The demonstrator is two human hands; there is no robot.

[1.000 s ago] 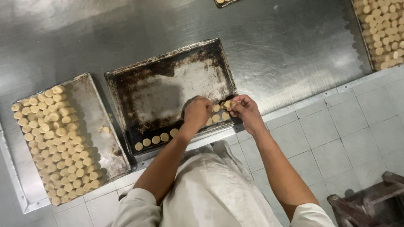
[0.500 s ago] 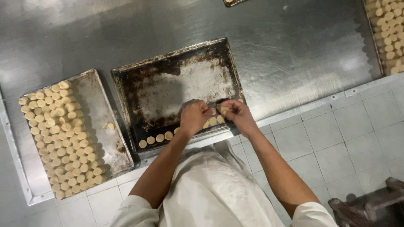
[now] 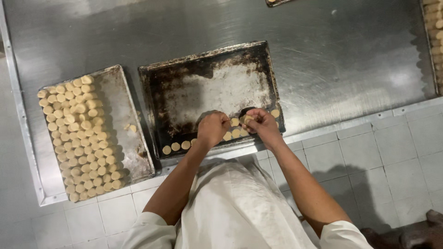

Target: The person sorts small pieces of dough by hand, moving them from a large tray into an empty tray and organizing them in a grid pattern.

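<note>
On the left, a light tray (image 3: 134, 115) holds packed rows of pale dough rounds (image 3: 78, 133); to its right both hands work over the near edge of a dark, stained baking tray (image 3: 207, 60). The left hand (image 3: 213, 129) and right hand (image 3: 259, 123) each pinch dough discs (image 3: 234, 122); it seems wise to set them flat, touching, continuing the near row (image 3: 177, 146). All sits on a steel table (image 3: 323, 50) above a tiled floor (image 3: 397, 152).

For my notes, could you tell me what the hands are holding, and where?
The right hand pinches small dough rounds at their edges; the left hand touches one.
</note>
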